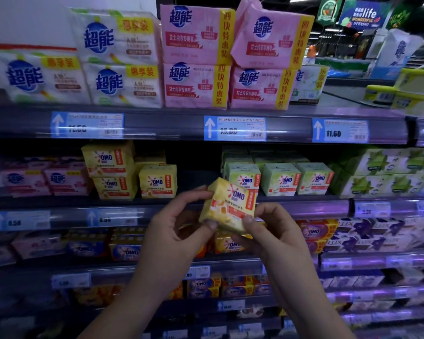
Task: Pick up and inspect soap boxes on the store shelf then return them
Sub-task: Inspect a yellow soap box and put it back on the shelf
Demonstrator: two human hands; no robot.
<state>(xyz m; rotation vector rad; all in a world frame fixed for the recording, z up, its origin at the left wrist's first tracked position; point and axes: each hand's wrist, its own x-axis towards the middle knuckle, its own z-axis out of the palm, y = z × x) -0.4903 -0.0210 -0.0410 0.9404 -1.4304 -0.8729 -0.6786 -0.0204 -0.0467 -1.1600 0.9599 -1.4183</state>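
Observation:
A yellow OMO soap box (230, 204) is held tilted in front of the second shelf, its printed face toward me. My left hand (174, 228) grips its left edge with thumb and fingers. My right hand (274, 231) pinches its lower right corner. Behind it, more yellow OMO boxes (157, 181) stand on the shelf to the left, and green OMO boxes (280, 178) stand to the right. A dark gap on the shelf (196, 177) lies between them, just behind the held box.
Large white soap packs (123, 86) and pink soap packs (196, 86) fill the top shelf. Blue price tags (234, 128) line the shelf rails. Purple Lux boxes (367, 233) and further OMO packs (125, 250) sit on lower shelves. The store aisle opens at the upper right.

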